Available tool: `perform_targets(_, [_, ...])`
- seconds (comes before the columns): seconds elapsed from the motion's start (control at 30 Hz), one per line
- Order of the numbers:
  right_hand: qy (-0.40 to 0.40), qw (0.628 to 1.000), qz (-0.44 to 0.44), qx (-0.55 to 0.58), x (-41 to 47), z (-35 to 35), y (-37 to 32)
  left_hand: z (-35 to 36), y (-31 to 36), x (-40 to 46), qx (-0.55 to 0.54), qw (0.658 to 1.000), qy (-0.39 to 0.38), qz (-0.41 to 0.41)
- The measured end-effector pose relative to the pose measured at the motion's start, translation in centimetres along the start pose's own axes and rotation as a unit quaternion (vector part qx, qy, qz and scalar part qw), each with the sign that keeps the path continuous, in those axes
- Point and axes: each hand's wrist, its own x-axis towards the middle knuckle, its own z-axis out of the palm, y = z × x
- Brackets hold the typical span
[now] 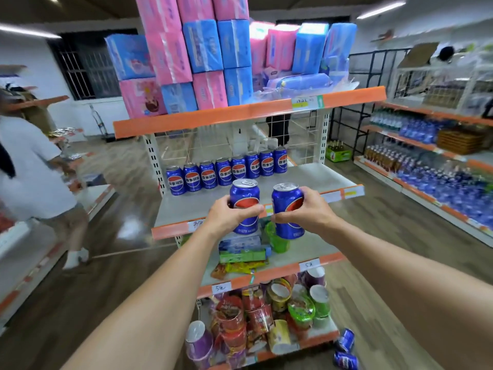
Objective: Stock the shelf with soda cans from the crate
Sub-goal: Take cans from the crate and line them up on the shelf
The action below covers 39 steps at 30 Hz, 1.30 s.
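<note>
My left hand (229,216) grips a blue soda can (245,194) upright in front of the grey shelf (306,180). Beside it, my right hand (306,212) holds a second blue can (286,206), also upright. Both cans hover just before the shelf's orange front edge (173,231). A row of several blue cans (226,170) stands along the back left of that shelf, labels facing me. Two more blue cans (345,348) lie on the floor at the shelf unit's lower right. No crate is in view.
Pink and blue tissue packs (202,62) fill the top shelf. Lower shelves hold snack packets (240,263) and noodle cups (266,316). A person in a white shirt (32,166) walks at the left. Bottled drinks (440,166) line the right aisle shelving.
</note>
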Motion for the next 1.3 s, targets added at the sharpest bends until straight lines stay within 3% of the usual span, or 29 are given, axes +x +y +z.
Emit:
perform_targets(0.4, [0.046, 0.998, 0.018, -0.050, 5.8, 2.0, 0.6, -0.8, -1.1, 7.3, -0.025, 0.999, 0.001, 0.028])
perform_targets(0.7, [0.110, 0.992, 0.069, 0.006, 13.6, 5.0, 0.8, -2.6, -2.7, 17.6, 0.004, 0.999, -0.046, 0.026])
perform_targets(1.3, [0.171, 0.979, 0.107, -0.025, 21.8, 2.5, 3.5, 1.7, -1.8, 25.2, 0.023, 0.990, -0.132, 0.050])
